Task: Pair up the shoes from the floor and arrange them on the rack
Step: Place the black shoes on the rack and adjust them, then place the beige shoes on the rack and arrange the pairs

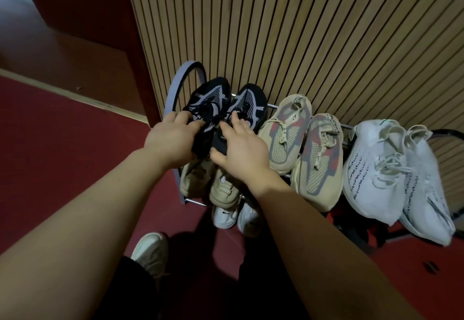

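A pair of black shoes with grey mesh panels sits at the left end of the rack's top shelf, left black shoe [209, 99] and right black shoe [248, 105] side by side. My left hand [173, 139] grips the heel of the left black shoe, fingers curled over its collar. My right hand [241, 146] lies on the right black shoe with fingers nearly straight. A beige pair with red patches [301, 149] stands to their right, then a white knit pair [391, 174]. The rack's grey arched side frame [175, 86] rises behind my left hand.
On the shelf below sit a beige pair [221, 186] and, lower, white shoes [226, 215]. My own white shoe [150, 252] stands on the red floor [62, 156]. A slatted wooden wall [301, 31] backs the rack. A black rack end [449, 132] shows at far right.
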The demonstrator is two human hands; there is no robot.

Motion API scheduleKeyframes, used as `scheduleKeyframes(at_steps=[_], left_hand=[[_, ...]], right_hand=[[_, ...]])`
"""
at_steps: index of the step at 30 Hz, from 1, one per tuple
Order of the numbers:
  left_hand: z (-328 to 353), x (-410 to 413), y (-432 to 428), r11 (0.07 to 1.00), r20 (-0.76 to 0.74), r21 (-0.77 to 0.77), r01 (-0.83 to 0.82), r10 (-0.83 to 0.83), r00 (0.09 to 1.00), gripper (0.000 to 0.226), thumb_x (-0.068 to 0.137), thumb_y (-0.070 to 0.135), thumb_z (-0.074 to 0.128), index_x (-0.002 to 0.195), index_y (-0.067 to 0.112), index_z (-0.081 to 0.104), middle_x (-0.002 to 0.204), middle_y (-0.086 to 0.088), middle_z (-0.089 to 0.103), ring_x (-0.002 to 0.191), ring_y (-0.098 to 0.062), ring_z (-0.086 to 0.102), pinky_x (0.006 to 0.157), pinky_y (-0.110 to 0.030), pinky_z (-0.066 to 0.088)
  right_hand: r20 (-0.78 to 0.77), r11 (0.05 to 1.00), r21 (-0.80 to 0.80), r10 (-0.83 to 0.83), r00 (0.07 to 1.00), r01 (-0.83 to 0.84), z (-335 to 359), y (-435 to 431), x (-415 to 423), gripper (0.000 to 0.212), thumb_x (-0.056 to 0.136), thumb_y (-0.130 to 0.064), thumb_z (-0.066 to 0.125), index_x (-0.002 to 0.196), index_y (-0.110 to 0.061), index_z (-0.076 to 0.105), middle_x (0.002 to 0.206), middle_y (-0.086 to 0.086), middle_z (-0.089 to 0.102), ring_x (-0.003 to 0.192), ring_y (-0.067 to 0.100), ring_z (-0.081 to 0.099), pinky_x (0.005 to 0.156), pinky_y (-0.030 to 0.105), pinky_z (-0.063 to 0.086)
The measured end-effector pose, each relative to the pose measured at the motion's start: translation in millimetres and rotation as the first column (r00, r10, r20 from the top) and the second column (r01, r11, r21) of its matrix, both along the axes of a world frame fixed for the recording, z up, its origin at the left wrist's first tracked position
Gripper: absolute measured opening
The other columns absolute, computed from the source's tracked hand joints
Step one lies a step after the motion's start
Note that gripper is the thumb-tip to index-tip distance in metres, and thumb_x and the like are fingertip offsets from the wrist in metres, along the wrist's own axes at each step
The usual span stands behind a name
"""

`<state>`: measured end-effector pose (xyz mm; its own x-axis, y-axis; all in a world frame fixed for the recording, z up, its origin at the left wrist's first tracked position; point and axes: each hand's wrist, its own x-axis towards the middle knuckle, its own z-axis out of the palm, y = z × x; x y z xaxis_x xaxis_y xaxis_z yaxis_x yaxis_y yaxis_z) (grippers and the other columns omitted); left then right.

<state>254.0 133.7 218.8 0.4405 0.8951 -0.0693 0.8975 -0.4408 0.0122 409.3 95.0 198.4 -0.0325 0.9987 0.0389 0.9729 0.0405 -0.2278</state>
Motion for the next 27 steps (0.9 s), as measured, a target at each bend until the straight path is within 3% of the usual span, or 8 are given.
scheduleKeyframes(at_steps=[4,11,14,16,18,22,27], left_hand=[[0,-1,3,1.000,-0.056,0.026,0.015,-0.014,0.998,0.083,0.083,0.044,0.066,0.150,0.026,0.020,0.147,-0.007,0.030,0.132,-0.029,0.028,0.101,-0.042,0.042],[-1,0,0,0.999,-0.022,0.041,0.012,-0.012,1.000,0.082,0.084,0.037,0.067,0.150,0.026,0.019,0.150,-0.007,0.028,0.134,-0.030,0.028,0.101,-0.043,0.042],[-1,-2,1,0.999,-0.015,0.003,0.049,-0.049,0.999,0.086,0.085,0.036,0.066,0.152,0.024,0.014,0.156,-0.009,0.019,0.142,-0.029,0.017,0.110,-0.042,0.033],[0,-4,2,0.997,-0.013,-0.042,0.063,-0.064,0.998,0.089,0.086,0.036,0.065,0.152,0.024,0.007,0.159,-0.007,0.007,0.146,-0.025,0.005,0.115,-0.041,0.025],[0,-6,2,0.993,0.004,-0.095,0.064,-0.064,0.998,0.090,0.088,0.034,0.063,0.152,0.024,0.000,0.160,-0.004,-0.002,0.147,-0.022,0.000,0.116,-0.039,0.022],[-4,-7,2,0.984,0.053,-0.164,0.070,-0.062,0.997,0.087,0.092,0.032,0.058,0.152,0.021,-0.004,0.160,-0.003,-0.010,0.147,-0.019,-0.007,0.117,-0.038,0.018],[-6,-8,3,0.981,0.052,-0.178,0.072,-0.064,0.997,0.085,0.093,0.031,0.056,0.152,0.020,-0.004,0.160,-0.002,-0.011,0.147,-0.017,-0.010,0.117,-0.036,0.014]], right_hand=[[0.013,0.996,0.046,0.081,0.997,-0.082,-1,-10,5,0.068,0.091,-0.046,0.047,0.150,-0.023,0.023,0.161,0.001,0.003,0.144,0.018,0.022,0.106,0.037,0.036],[0.053,0.980,0.000,0.200,0.978,-0.200,8,-11,14,0.059,0.093,-0.046,0.048,0.147,-0.031,0.031,0.161,0.001,0.004,0.147,0.014,0.008,0.104,0.032,0.035],[0.084,0.987,-0.025,0.161,0.983,-0.159,8,-12,15,0.070,0.089,-0.056,0.051,0.149,-0.033,0.024,0.161,0.005,-0.001,0.148,0.024,-0.004,0.115,0.043,0.024],[0.182,0.996,-0.061,0.074,0.980,-0.064,6,-10,15,0.091,0.081,-0.071,0.048,0.151,-0.033,0.005,0.160,0.011,-0.005,0.145,0.035,-0.013,0.117,0.055,0.003],[0.210,0.995,-0.096,0.002,0.978,0.018,4,-9,15,0.101,0.076,-0.080,0.041,0.150,-0.034,-0.010,0.159,0.019,-0.002,0.144,0.041,-0.010,0.113,0.056,-0.010],[0.097,0.986,-0.166,-0.011,0.995,0.027,4,-6,14,0.089,0.081,-0.078,0.028,0.149,-0.037,-0.011,0.157,0.023,0.005,0.144,0.045,-0.003,0.117,0.053,-0.007],[0.116,0.979,-0.204,0.001,0.993,0.023,2,-4,9,0.071,0.088,-0.072,0.023,0.149,-0.043,-0.002,0.158,0.022,0.000,0.142,0.048,-0.008,0.117,0.050,-0.010]])
